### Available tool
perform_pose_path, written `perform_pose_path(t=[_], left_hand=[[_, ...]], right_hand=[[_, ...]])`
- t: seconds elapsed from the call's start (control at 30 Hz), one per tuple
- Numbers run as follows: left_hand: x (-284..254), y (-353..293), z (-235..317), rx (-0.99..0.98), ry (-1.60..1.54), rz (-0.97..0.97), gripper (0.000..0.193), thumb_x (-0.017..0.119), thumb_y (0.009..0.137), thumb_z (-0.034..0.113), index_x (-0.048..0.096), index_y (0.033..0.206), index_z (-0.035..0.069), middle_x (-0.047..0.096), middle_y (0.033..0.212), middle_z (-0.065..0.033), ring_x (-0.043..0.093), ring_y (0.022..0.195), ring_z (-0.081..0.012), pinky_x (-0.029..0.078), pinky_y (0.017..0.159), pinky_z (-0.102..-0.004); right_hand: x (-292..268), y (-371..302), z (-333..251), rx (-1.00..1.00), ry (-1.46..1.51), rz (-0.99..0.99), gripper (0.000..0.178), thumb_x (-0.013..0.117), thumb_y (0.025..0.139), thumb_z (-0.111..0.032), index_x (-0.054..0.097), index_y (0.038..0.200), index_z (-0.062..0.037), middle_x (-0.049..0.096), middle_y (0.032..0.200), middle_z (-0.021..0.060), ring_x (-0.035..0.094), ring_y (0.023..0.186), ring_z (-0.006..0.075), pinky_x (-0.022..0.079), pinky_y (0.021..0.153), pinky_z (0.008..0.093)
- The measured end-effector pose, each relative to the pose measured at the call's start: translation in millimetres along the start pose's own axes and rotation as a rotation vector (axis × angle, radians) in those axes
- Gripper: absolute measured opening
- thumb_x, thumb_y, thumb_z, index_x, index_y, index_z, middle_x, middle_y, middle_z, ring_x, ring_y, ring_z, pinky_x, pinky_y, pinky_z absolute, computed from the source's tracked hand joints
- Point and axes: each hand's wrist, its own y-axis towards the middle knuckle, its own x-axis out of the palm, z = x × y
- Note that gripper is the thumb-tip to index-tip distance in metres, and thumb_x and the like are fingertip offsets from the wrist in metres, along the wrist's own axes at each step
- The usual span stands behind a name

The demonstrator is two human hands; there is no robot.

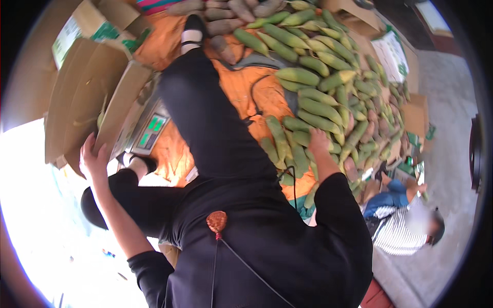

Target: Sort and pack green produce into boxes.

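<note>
At the left, a tall brown cardboard box [84, 87] stands with its flaps up on a scale [151, 131] with green-lit displays. My left hand [93, 160] is at the box's near edge, thumb and fingers closed over the cardboard. My right hand [319, 142] reaches down into a pile of long green radishes [321, 109]. Its fingers are curled over one radish, which the hand partly hides. Most of the radishes are green with paler ends.
Reddish-brown roots [223, 26] lie at the far end of the orange sheet [251, 84]. A dark cable [254, 97] runs between my leg and the pile. More cardboard boxes [415, 115] surround the heap. Another person [398, 226] in a striped top is at the right.
</note>
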Motion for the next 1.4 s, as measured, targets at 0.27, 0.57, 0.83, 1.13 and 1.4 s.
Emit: perform_pose_path(t=[0.27, 0.57, 0.83, 1.13, 1.4], left_hand=[[-15.4, -9.7, 33.4, -0.083, 0.101, -0.011, 0.05, 0.071, 0.073, 0.022, 0.06, 0.121, 0.016, 0.062, 0.114, -0.0066, 0.056, 0.11, -0.0243, 0.034, 0.099, -0.0391], [-18.6, -24.9, 45.1, -0.1, 0.088, 0.033, 0.048, 0.073, 0.073, 0.019, 0.06, 0.119, 0.015, 0.06, 0.114, -0.0079, 0.053, 0.113, -0.0266, 0.033, 0.1, -0.0437], [-21.4, -36.2, 43.4, -0.155, 0.075, 0.034, 0.051, 0.073, 0.074, 0.02, 0.058, 0.122, 0.013, 0.058, 0.12, -0.0082, 0.05, 0.117, -0.0263, 0.03, 0.103, -0.0445], [-18.3, -44.4, 50.4, -0.139, 0.077, 0.091, 0.059, 0.073, 0.072, 0.015, 0.053, 0.127, 0.012, 0.051, 0.13, -0.007, 0.041, 0.128, -0.0262, 0.029, 0.105, -0.0493], [-18.7, -52.1, 52.9, -0.17, 0.031, 0.061, 0.06, 0.073, 0.073, 0.014, 0.052, 0.128, 0.009, 0.048, 0.133, -0.0097, 0.038, 0.131, -0.0276, 0.027, 0.108, -0.0482]], right_hand=[[27.7, 0.3, 24.0, 0.0, -0.228, -0.102, 0.054, 0.064, 0.08, -0.011, 0.043, 0.129, -0.0198, 0.046, 0.131, 0.0055, 0.037, 0.131, 0.025, 0.04, 0.099, 0.0473], [29.0, 1.8, 22.8, 0.019, -0.034, -0.118, 0.056, 0.071, 0.075, -0.012, 0.045, 0.124, -0.014, 0.051, 0.125, 0.0089, 0.045, 0.125, 0.0281, 0.046, 0.092, 0.0491], [-3.5, 26.9, 6.6, -0.257, 0.586, 0.158, 0.066, 0.083, 0.057, -0.007, 0.049, 0.113, -0.0016, 0.057, 0.113, 0.0203, 0.056, 0.107, 0.0374, 0.047, 0.087, 0.0439], [-258.9, -38.2, -114.0, -0.777, 0.724, 0.692, 0.064, 0.074, 0.063, 0.0, 0.049, 0.122, -0.0036, 0.055, 0.117, 0.0168, 0.051, 0.111, 0.0354, 0.041, 0.093, 0.0411], [-400.5, -146.9, -253.1, -1.34, 1.279, 0.196, 0.058, 0.074, 0.071, -0.004, 0.048, 0.122, 0.0024, 0.059, 0.112, 0.0137, 0.059, 0.102, 0.0212, 0.049, 0.088, 0.0335]])
